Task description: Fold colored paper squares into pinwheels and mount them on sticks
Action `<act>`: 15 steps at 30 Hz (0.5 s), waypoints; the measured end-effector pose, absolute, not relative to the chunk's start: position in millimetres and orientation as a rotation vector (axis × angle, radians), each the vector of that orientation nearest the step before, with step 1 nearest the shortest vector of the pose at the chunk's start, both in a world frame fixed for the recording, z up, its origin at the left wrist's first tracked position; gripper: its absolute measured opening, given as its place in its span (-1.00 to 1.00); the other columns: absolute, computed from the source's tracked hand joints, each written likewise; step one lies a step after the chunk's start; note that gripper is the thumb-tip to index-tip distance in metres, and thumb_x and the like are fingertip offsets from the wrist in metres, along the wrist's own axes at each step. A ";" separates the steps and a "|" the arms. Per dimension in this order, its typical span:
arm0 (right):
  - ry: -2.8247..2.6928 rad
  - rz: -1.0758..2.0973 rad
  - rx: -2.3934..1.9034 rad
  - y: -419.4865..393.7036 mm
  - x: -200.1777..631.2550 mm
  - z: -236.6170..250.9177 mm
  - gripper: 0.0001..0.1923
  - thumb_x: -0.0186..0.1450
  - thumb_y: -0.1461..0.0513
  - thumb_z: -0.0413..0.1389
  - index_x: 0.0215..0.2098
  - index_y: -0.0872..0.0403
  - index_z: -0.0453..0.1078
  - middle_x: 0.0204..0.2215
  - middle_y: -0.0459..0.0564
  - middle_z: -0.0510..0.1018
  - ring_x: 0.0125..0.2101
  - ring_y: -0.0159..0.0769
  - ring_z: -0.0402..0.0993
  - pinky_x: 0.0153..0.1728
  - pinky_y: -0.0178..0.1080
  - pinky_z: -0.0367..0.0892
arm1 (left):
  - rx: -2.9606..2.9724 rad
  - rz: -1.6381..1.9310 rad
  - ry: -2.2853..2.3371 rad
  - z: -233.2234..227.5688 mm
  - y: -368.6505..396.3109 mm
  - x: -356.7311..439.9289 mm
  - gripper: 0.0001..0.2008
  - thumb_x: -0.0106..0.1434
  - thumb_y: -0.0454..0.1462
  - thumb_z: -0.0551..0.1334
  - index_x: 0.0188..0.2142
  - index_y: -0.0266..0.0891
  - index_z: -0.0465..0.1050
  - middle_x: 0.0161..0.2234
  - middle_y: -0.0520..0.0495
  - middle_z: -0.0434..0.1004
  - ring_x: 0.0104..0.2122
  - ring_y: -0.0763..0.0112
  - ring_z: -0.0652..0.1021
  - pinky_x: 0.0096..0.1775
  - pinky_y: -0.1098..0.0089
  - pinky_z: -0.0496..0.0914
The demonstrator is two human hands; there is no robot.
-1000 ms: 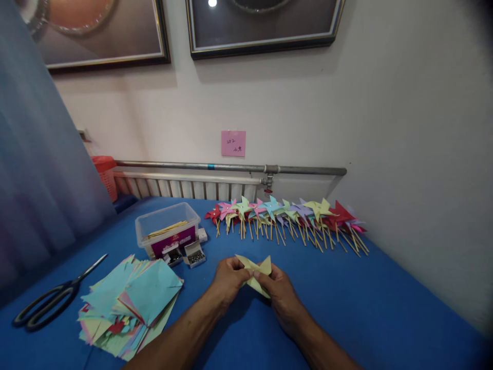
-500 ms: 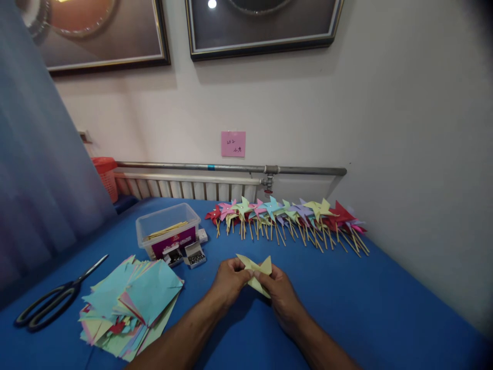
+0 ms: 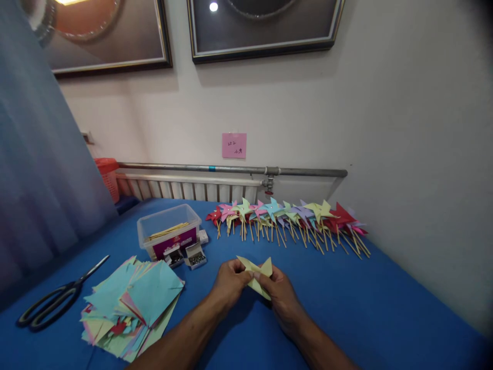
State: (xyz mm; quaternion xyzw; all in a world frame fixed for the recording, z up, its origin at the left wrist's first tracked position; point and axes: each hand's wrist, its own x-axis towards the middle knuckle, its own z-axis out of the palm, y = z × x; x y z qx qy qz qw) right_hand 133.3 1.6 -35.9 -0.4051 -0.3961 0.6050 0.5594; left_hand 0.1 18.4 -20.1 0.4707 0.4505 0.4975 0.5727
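A pale yellow paper pinwheel (image 3: 260, 291), without a stick that I can see, is held between both hands above the blue table. My left hand (image 3: 230, 280) is closed on its left side, the thumb pressing near the centre. From the right, my right hand (image 3: 280, 289) grips it, thumb also at the middle. Two pointed blades stick up between the hands. The fingers beneath the paper are mostly hidden. Left of my forearms lies a pile of coloured paper (image 3: 154, 285), many sheets cut.
Finished pinwheels (image 3: 272, 207) on sticks lie in a row at the back. A clear plastic box (image 3: 144, 226) holds thin sticks, with small open boxes of pins (image 3: 196, 257) before it. Dark-handled scissors (image 3: 65, 295) lie far left. A wall stands behind and to the right.
Both hands keep the same hold on the yellow pinwheel. The whole view has shifted very slightly; nothing on the table has moved.
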 end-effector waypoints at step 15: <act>-0.938 1.407 -1.002 5.1 133.7 -39.7 -0.52 -0.05 -0.03 0.41 -0.32 0.08 0.46 -0.52 -0.11 0.56 -0.53 -0.32 0.40 -0.45 -0.28 0.28 | 1.151 1.176 1.065 -18.4 16.2 -1.3 -0.78 -0.07 -0.22 0.37 -0.59 -0.29 0.38 -0.63 0.06 0.37 -0.61 0.54 0.30 -0.49 0.46 0.18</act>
